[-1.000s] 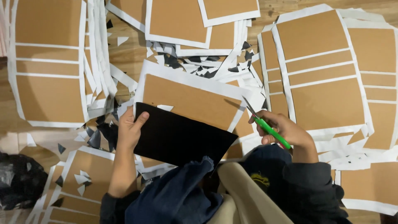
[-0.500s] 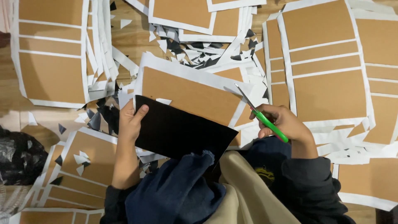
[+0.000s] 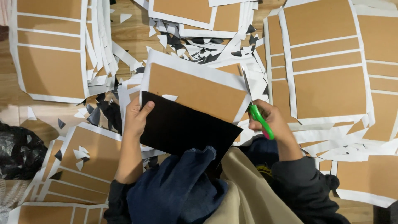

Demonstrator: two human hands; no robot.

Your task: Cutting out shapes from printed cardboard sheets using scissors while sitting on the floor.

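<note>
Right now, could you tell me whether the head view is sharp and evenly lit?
Head view: mostly sharp, lit evenly and warmly; the black sheet shows no glare or detail; the scissors in the right hand are slightly soft; the left hand is crisp; the bottom left corner falls dark.

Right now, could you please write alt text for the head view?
A person's left hand holds a black-backed brown card sheet with white border while the right hand cuts its edge with green-handled scissors; similar sheets and paper scraps cover the wooden floor.
</note>
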